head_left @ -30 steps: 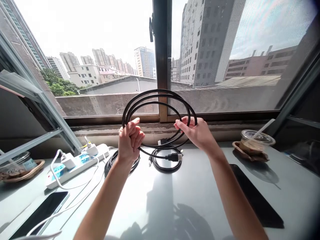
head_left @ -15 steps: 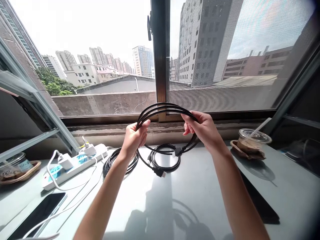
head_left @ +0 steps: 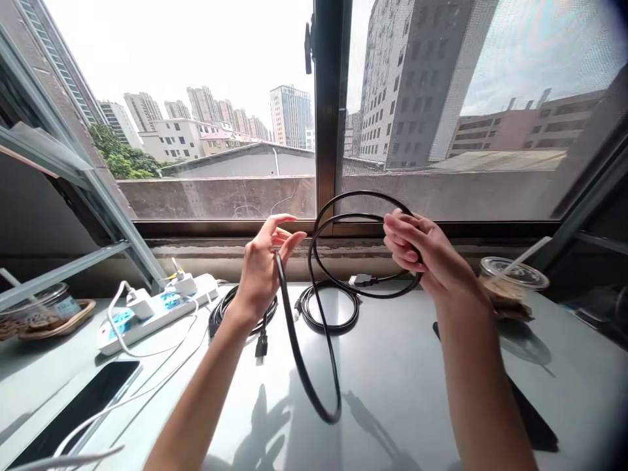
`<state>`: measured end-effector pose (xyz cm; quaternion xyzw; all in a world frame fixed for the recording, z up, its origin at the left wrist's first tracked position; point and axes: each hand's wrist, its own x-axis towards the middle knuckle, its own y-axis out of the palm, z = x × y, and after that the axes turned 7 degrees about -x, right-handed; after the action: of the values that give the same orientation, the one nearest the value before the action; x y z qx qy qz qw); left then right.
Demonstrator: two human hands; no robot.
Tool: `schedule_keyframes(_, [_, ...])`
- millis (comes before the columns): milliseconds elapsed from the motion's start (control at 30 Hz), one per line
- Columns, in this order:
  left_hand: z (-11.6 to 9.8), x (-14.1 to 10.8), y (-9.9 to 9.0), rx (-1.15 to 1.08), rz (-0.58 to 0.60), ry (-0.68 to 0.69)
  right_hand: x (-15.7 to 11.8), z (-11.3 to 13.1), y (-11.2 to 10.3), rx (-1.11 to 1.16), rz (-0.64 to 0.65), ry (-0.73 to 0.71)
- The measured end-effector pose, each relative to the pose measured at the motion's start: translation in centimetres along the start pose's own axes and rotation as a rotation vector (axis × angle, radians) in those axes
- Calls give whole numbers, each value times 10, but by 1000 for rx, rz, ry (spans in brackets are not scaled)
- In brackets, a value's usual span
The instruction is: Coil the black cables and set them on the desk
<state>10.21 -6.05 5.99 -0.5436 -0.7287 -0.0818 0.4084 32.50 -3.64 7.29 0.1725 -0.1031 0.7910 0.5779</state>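
Loops of a black cable (head_left: 321, 314) hang between my hands above the table. My right hand (head_left: 417, 252) is closed around the loops at their right side. At the left, my left hand (head_left: 269, 265) has its fingers curved and thumb apart, with the cable running over the base of the thumb and its plug (head_left: 261, 345) dangling below. The other plug (head_left: 362, 280) hangs near the right hand's loops. Behind, a small black cable coil (head_left: 331, 329) lies on the table, and a larger coil (head_left: 228, 302) is partly hidden by my left hand.
A white power strip (head_left: 161, 320) with plugged-in chargers and a phone (head_left: 73, 418) are at the left. Lidded cups (head_left: 513, 278) stand at both sides. A dark flat object (head_left: 532, 415) lies partly under my right forearm. The window (head_left: 328, 131) is behind.
The bundled loops have spread apart, with one long loop now drooping toward the table. My left hand's fingers have loosened, and my right hand has closed around the loops and moved right.
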Motion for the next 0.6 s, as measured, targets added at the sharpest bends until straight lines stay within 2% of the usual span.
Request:
schedule_keyframes(67, [-1,2,-11,-14,-44,3,1,5,-6,84,-139,-39])
schedule_keyframes(200, [2,6,-32,34,-86,-39,0,14,-15,264,-522,-156])
schedule_keyframes(267, [6,6,-38,95,-45,-153,-4,18,-18,360,-676,-255])
schedule_keyframes(333, [8,4,-38,171,75,-313,-8,21,-18,435,-735,-330])
schedule_keyframes(367, [9,3,-36,211,155,-380,-11,23,-17,446,-727,-350])
schedule_keyframes(433, [8,-2,-29,270,311,-462,-15,25,-12,411,-612,-314])
schedule_keyframes(500, [5,-7,-20,256,415,-497,-18,25,-6,341,-417,-237])
schedule_keyframes(600, [-1,-15,-5,170,481,-531,-22,23,0,215,-117,-156])
